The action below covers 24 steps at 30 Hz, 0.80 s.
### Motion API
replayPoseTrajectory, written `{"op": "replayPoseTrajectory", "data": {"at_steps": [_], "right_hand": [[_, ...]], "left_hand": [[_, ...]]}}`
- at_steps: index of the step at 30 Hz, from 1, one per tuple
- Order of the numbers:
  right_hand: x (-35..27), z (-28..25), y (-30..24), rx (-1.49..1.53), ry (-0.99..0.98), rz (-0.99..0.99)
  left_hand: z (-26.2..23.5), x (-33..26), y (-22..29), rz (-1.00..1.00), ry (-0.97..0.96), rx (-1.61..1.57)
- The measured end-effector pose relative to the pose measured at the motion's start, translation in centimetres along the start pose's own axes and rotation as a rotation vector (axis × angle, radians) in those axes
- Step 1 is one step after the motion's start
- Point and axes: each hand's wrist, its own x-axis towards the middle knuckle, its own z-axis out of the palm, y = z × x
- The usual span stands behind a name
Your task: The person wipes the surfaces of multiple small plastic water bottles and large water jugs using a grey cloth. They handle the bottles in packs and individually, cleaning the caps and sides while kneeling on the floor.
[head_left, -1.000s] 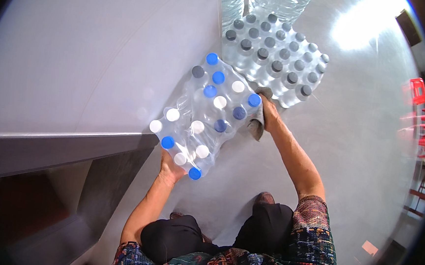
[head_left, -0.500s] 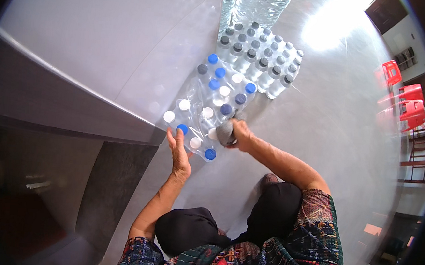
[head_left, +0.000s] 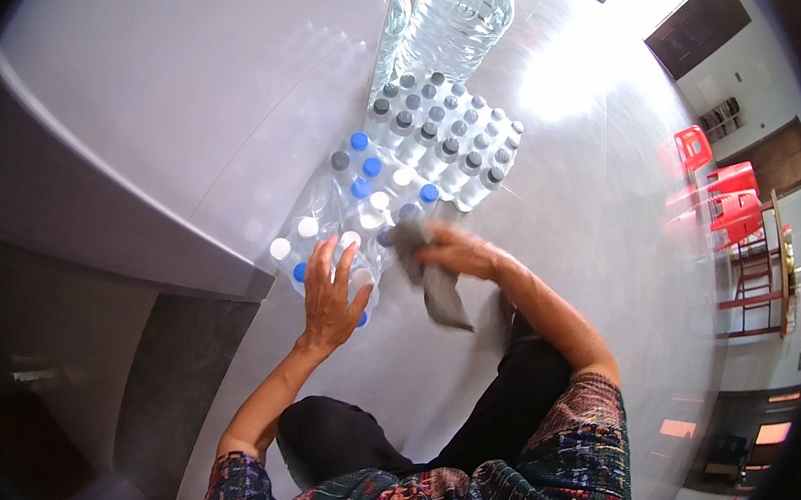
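Observation:
Clear plastic bottles (head_left: pixel 334 204) with blue, white and dark caps stand grouped on the grey floor, some under clear wrap. Over the near caps my left hand (head_left: pixel 330 305) is spread, fingers apart; whether it touches them I cannot tell. Just right of these bottles, my right hand (head_left: pixel 461 251) grips a grey cloth (head_left: pixel 444 295), which hangs loose below the fingers and is smeared by motion. Behind the group sits a wrapped pack of water bottles (head_left: pixel 436 146) with dark caps.
Large clear water jugs (head_left: pixel 458 22) stand at the far end beside a smooth pale panel (head_left: pixel 180 86) on the left. Red plastic stools (head_left: pixel 733 208) and a wooden chair (head_left: pixel 756 275) are off to the right. My bent knees (head_left: pixel 332 436) are close below.
My left hand has moved from the bottles' near left side to over their caps. The cloth in my right hand has swung loose and hangs down. The view has shifted right.

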Motion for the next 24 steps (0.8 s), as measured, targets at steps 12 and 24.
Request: {"op": "replayPoseTrajectory", "data": {"at_steps": [12, 24], "right_hand": [[9.8, -13.3, 15.7, -0.857, 0.867, -0.373], [20.3, -25.7, 16.6, -0.525, 1.102, -0.13]], "left_hand": [[2.7, 9.8, 5.2, 0.06, -0.099, 0.164], [20.9, 24.4, 10.6, -0.126, -0.094, 0.268]]}}
